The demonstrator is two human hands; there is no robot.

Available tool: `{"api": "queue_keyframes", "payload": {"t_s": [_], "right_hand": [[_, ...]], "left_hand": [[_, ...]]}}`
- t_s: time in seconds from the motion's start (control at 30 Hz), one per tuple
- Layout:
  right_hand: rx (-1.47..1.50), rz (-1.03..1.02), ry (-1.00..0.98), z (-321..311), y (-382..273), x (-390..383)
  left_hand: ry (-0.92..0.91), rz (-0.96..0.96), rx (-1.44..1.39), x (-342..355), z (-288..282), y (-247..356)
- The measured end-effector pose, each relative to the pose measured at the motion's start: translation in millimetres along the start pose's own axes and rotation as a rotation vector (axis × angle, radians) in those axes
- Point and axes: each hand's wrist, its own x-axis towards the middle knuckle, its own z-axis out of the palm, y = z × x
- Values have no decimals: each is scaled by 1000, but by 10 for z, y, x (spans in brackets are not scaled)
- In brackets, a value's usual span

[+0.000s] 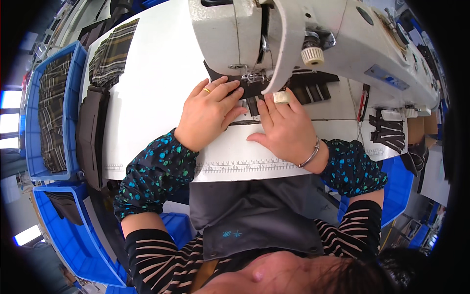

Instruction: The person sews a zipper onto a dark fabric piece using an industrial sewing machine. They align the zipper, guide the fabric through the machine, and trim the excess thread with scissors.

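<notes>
A white sewing machine (220,29) stands over a dark fabric piece (254,88) with short strips along its right part, lying under the presser foot (252,76). My left hand (208,112) rests at the piece's left, fingers laid flat on it, a gold ring on one finger. My right hand (281,127) lies just right of the foot, fingers stretched onto the fabric and thumb apart on the white table (147,59). A short dark strip (253,107) shows between my hands. Some fingertips of my right hand are partly hidden by the machine's knob.
Striped fabric (112,49) and folded dark pieces (90,137) lie at left, beside blue bins (78,63), one holding striped cloth. A red-handled tool (363,103) and dark strips (387,132) lie at right. Another blue bin (396,186) sits below the right edge.
</notes>
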Motion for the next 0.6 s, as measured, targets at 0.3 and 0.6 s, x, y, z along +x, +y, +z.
{"api": "queue_keyframes", "payload": {"t_s": [0.3, 0.6], "right_hand": [[93, 32, 32, -16, -116, -85], [-283, 325, 356, -1605, 877, -777]], "left_hand": [[16, -3, 14, -3, 77, -93], [62, 73, 29, 16, 32, -52]]}}
